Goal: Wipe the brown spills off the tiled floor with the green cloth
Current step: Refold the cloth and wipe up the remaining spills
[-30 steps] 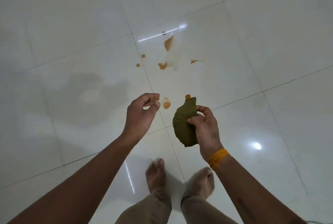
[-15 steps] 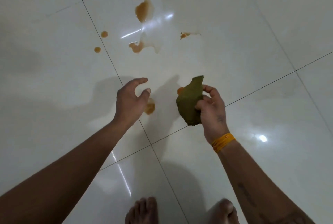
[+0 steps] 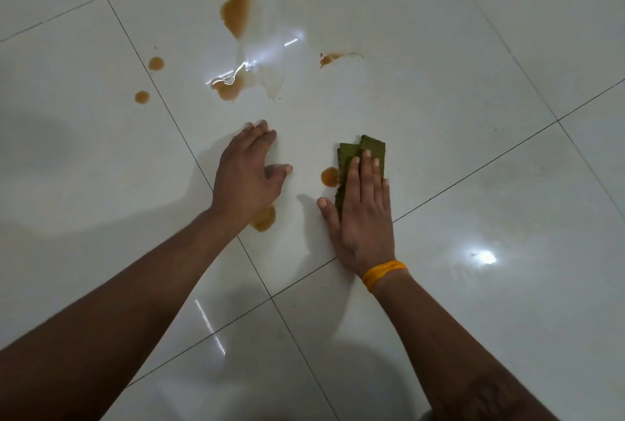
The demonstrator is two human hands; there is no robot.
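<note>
The green cloth (image 3: pixel 367 150) lies folded flat on the white tiled floor (image 3: pixel 473 99). My right hand (image 3: pixel 363 214) presses it down with flat fingers; an orange band circles that wrist. A small brown spill (image 3: pixel 328 177) touches the cloth's left edge. My left hand (image 3: pixel 247 177) rests open on the floor, fingers spread, partly covering another brown spill (image 3: pixel 265 220) by its wrist. Farther away lie a large brown spill (image 3: pixel 236 11), a puddle with clear liquid (image 3: pixel 230 89), a thin smear (image 3: pixel 329 58) and three small drops (image 3: pixel 156 63).
Dark grout lines (image 3: pixel 473 170) cross the glossy tiles. Light reflections glare at the right (image 3: pixel 483 256) and near the far puddle. Both of my forearms reach in from the bottom edge.
The view has dropped close to the floor and my feet have left it. My right hand brought the cloth down from mid-air and flattened it on the tile. My left hand landed flat.
</note>
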